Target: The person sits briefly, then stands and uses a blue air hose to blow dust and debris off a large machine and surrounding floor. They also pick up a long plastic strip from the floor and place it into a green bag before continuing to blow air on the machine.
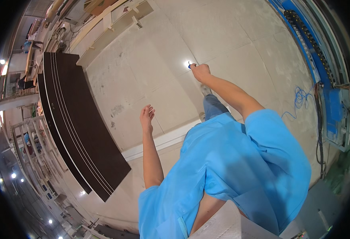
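My right hand (201,73) is stretched out ahead over the pale floor, closed round a small blue object (190,66) with a thin dark tip. Its exact kind is too small to make out. A bright white glare lies right beside it. My left hand (146,117) hangs free on the left, palm partly turned up. Its fingers are loosely bent and apart, with nothing in them. Nearest to that hand, on the left, is a long dark brown panel (77,115) with thin pale lines running along its length; the hand does not touch it.
A blue machine (334,115) with a cable chain runs along the right edge. Beside it, a coiled blue hose (300,97) lies on the floor. A white strip (165,138) crosses the floor near my feet. Pale boards (115,28) stand at the far left, and racks (35,139) lie beyond the panel.
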`<state>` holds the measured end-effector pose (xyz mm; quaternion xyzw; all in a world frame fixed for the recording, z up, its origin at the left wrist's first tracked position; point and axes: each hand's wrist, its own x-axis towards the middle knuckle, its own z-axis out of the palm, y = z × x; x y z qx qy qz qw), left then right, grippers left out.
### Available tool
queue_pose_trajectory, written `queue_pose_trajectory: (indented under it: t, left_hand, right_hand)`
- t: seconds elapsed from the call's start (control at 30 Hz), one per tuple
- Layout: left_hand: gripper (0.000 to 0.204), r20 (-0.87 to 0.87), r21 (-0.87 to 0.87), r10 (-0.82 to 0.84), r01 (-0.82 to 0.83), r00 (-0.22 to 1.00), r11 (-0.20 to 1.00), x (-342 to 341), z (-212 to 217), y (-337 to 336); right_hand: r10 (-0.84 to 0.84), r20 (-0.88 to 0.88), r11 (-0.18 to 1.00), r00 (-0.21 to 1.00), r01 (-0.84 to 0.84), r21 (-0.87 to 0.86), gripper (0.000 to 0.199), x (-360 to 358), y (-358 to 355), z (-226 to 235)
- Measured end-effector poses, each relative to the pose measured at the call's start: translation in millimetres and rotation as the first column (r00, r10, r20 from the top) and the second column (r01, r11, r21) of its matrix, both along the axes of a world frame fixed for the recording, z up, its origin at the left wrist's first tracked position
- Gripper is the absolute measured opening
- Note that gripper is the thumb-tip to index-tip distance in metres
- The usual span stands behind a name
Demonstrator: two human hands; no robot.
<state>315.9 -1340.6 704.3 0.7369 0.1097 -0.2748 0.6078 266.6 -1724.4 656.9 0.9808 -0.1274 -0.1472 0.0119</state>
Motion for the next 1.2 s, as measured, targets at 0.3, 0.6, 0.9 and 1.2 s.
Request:
queue_pose_trajectory:
  t: [0.3,0.6,0.9,1.2]
  left_hand:
    - [0.039,-0.496,0.228,0.147,-0.036,0.856,0.973,44.4,-94.4,-6.0]
    - [0.042,-0.552,0.106,0.138,-0.095,0.823,0.99,67.8,-113.6,3.5]
    - [0.035,-0.463,0.096,0.134,-0.1,0.876,0.99,365.8,-127.5,-84.5]
    - [0.032,-0.193,0.184,-0.107,0.143,0.975,0.973,665.8,-37.5,-188.1]
  right_hand:
    - [-0.09,-0.029,0.996,0.995,0.09,-0.015,0.042,157.5,-91.7,-74.7]
    - [0.009,-0.025,0.999,1.0,-0.01,-0.048,0.043,330.9,-126.4,-54.1]
    - [-0.076,0.001,0.996,0.997,0.076,-0.047,0.041,505.0,-173.9,-81.2]
    - [-0.461,-0.047,0.885,0.886,0.456,-0.096,0.04,523.2,-267.7,-118.5]
